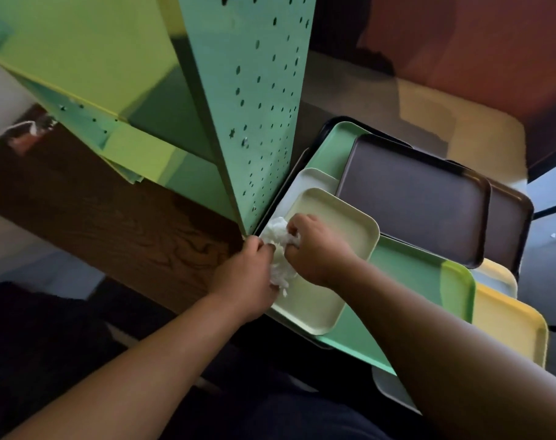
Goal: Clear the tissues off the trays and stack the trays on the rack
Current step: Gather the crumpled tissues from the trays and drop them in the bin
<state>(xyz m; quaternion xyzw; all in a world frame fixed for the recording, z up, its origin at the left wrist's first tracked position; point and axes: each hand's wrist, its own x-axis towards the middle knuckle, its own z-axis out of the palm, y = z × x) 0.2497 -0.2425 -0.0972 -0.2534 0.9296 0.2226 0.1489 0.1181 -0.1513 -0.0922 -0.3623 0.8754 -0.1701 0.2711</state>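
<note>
A pale cream tray (333,223) lies on top of a pile of trays beside the green rack (257,100). White crumpled tissues (278,236) sit on the cream tray's near left corner. My right hand (314,249) is closed on the upper wad of tissue. My left hand (248,274) grips the lower part of the tissue at the tray's left edge. Under the cream tray lie a mint green tray (422,277), a white tray (311,179) and a brown tray (413,198).
A yellow tray (511,325) and another dark brown tray (508,227) stick out at the right of the pile. The perforated green rack panel stands just left of the trays on a dark wooden table (111,223). A beige tabletop (460,128) lies behind.
</note>
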